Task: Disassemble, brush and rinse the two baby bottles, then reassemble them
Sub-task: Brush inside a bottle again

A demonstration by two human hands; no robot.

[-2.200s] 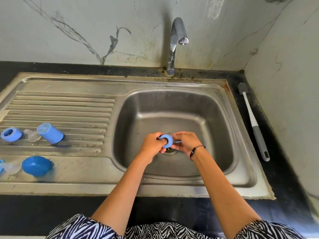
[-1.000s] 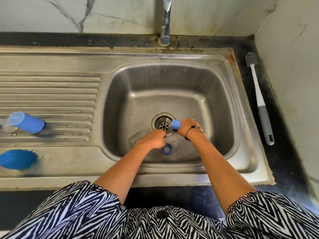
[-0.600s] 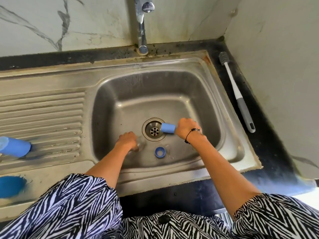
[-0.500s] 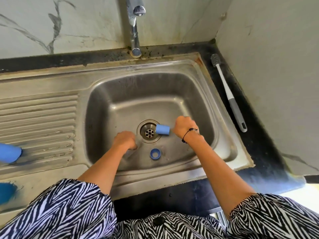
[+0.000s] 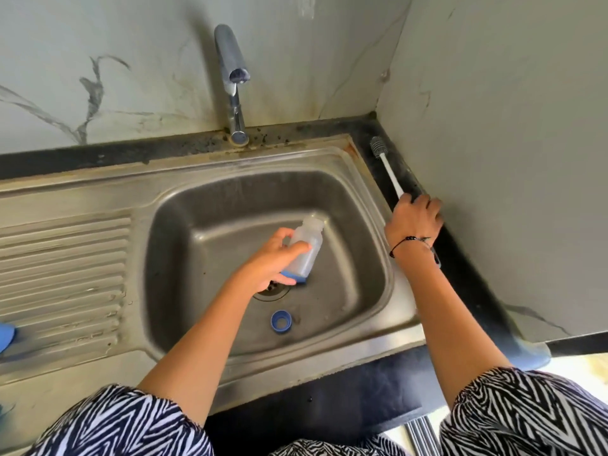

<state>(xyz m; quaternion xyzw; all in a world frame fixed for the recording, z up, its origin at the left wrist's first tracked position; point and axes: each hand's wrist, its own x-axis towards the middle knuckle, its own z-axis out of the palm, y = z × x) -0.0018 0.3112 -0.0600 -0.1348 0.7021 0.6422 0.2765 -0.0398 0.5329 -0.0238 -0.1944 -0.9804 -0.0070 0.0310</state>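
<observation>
The left hand (image 5: 273,258) has lifted the clear bottle (image 5: 304,250) above the sink's (image 5: 371,205) drain, fingers curled round it. The right hand (image 5: 416,218), now reaching right of the sink, closes fingers on the brush (image 5: 388,169): brushing comes next. A blue ring (image 5: 280,321) lies in the sink.

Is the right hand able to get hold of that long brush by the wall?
Most likely yes: the right hand already lies over the brush on the counter, fingers on its handle, with nothing between them. Whether the grip is firm is unclear.
</observation>
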